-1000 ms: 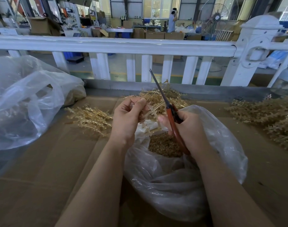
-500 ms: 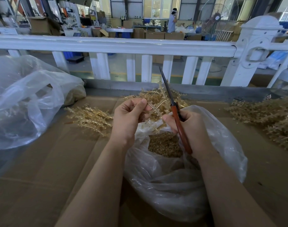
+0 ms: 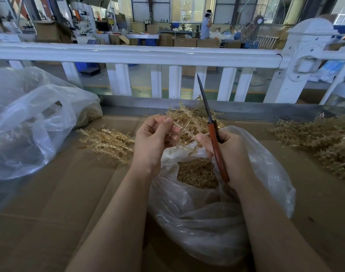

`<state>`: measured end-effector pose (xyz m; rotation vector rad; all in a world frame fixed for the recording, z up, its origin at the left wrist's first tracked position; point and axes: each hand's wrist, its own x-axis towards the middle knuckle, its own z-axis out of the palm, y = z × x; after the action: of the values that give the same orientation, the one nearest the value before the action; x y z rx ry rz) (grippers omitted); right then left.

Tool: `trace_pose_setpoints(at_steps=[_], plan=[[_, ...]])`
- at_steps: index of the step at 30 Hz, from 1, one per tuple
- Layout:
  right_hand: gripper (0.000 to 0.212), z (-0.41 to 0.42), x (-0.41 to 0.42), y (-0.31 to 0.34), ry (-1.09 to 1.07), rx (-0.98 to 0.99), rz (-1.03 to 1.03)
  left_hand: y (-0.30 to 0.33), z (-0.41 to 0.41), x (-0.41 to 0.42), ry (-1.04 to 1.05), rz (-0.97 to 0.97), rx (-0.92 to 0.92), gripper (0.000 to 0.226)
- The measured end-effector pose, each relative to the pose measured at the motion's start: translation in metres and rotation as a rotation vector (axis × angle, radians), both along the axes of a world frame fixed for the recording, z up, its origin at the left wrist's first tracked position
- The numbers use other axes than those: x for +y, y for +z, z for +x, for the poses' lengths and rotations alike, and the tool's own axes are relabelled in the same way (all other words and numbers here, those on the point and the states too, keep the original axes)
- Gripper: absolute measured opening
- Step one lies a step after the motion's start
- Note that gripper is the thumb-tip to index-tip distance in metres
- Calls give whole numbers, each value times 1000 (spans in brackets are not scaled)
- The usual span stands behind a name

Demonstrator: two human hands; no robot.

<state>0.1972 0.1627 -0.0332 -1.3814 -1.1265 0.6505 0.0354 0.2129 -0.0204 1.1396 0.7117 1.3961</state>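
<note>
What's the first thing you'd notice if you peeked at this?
The scissors with the orange-red handle, gripped in the right hand at the middle, blade pointing up at the white fence. Beside it the left hand pinches a golden sprig, over a clear bag holding tiny golden bits.

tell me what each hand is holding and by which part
Left hand pinches a golden sprig by its stem, between thumb and fingers; right hand grips the scissors by the orange handle, blades pointing up.

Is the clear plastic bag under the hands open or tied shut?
Open. Below the left hand pinching a sprig and the right hand gripping scissors, the plastic bag gapes, showing golden pieces inside.
</note>
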Motion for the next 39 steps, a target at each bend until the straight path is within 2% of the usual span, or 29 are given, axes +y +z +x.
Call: trace_pose_setpoints(at_steps=[5, 10, 17, 27, 30, 39], plan=[[26, -2, -4, 4, 30, 49, -18, -1, 0, -2, -5, 63, 32, 12], [11, -5, -5, 9, 69, 96, -31, -2, 4, -5, -15, 101, 96, 9], [7, -6, -2, 11, -10, 69, -53, 1, 2, -4, -64, -20, 34, 19], [8, -6, -7, 13, -35, 101, -1, 4, -1, -5, -126, -54, 24, 38], [8, -7, -10, 15, -24, 162, 57, 4, -1, -4, -169, -61, 30, 44], [8, -6, -10, 15, -77, 199, 155, 0, -3, -5, -426, -9, 198, 38]])
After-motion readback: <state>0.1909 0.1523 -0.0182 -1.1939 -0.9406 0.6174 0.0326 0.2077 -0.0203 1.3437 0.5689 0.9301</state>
